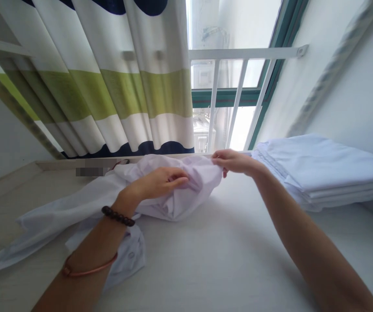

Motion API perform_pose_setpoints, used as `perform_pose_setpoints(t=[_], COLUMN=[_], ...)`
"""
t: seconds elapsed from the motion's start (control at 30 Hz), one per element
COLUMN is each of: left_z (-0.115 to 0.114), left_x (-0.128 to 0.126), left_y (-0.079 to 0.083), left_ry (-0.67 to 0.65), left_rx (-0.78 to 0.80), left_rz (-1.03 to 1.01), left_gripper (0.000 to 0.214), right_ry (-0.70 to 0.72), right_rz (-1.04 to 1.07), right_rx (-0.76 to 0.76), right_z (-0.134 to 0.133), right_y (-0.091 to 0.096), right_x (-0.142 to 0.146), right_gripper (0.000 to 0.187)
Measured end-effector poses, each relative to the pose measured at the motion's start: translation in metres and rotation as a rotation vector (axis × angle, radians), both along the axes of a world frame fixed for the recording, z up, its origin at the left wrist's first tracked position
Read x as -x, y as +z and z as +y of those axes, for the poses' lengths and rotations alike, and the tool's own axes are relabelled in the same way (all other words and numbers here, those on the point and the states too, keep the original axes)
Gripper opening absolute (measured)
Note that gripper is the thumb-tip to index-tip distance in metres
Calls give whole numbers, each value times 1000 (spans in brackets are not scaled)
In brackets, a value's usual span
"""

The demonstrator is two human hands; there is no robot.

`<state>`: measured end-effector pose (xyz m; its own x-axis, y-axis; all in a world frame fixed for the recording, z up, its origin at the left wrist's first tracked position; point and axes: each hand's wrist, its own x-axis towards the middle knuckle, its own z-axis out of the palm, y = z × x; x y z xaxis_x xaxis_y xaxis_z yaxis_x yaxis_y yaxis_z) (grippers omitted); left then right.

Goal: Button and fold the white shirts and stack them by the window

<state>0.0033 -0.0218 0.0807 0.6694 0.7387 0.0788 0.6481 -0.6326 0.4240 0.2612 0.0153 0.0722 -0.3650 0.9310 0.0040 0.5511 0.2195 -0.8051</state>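
A crumpled white garment [173,206], with a button showing on its near flap, lies across the pale sill-like surface [205,264]. It looks like a shirt or coat, and a long part of it trails to the left. My left hand [160,182], a dark beaded bracelet and a copper-coloured bangle on its arm, is closed on a fold at the garment's middle. At the garment's right end, my right hand [233,161] pinches the fabric edge between thumb and fingers. Folds hide part of the left fingertips.
A stack of folded white cloths [335,169] sits at the right. Behind stand a white railing [244,53] and a teal-framed window [228,97]. A striped curtain [108,91] hangs at the back left. White walls close both sides.
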Motion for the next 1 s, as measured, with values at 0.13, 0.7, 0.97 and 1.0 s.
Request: perform_pose_setpoints(t=[0.13,0.7,0.97,1.0], left_z=[10,61,79,80], left_x=[39,56,91,94], left_y=[7,-99,-105,-104], left_ry=[340,491,695,695], left_rx=[-208,-113,-145,-142], left_rz=[81,134,176,179], left_gripper=[66,68,71,71], right_ry=[-700,-91,-86,-74], right_rz=[124,-760,-801,-796], right_rx=[-574,-112,-171,-176], right_z=[10,7,4,2], right_y=[17,-54,-70,-70], right_x=[-46,21,42,44], right_gripper=[21,80,73,73])
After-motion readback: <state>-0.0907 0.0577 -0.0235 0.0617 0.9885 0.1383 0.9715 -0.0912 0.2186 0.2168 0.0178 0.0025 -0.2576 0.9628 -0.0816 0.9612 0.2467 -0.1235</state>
